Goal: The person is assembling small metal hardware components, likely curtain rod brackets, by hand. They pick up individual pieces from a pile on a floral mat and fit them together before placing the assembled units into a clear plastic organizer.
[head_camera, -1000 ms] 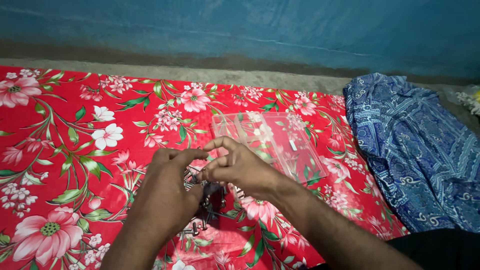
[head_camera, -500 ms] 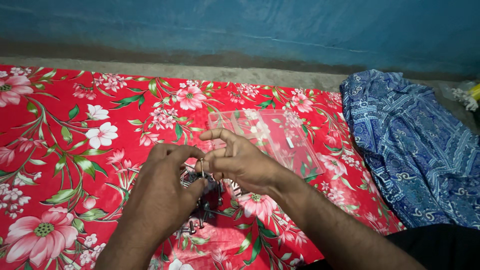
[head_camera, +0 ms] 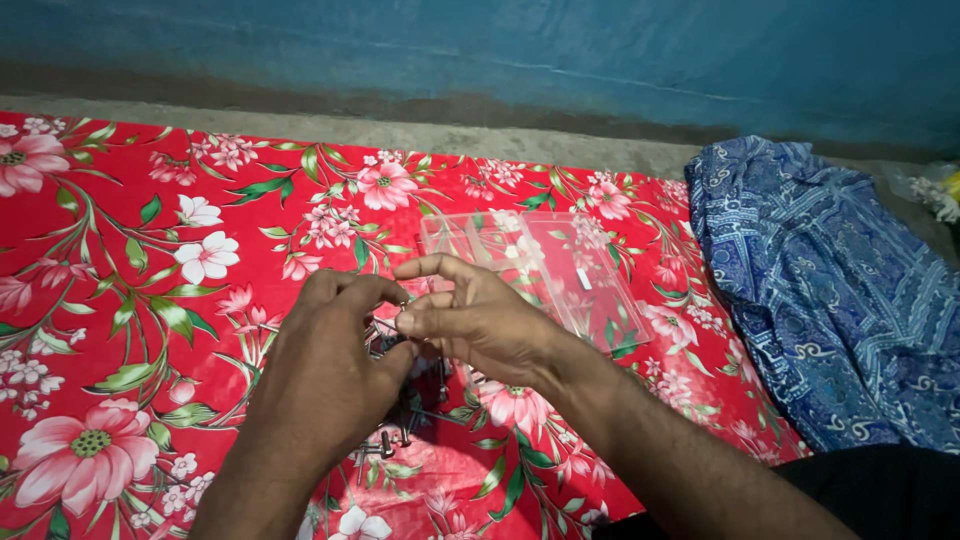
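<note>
Here, mid-frame, my left hand (head_camera: 320, 360) and right hand (head_camera: 480, 325) pinch together on a small metal screw (head_camera: 392, 336), barely visible; it is likely light, hard and slippery, best gripped by its shank.

Both forearms reach in from the lower edge, hands meeting at centre. The left hand (head_camera: 325, 355) curls knuckles-up, fingertips pinched together; the right hand (head_camera: 475, 325) faces it, thumb and forefinger arched, fingertips nearly touching the left's.
</note>
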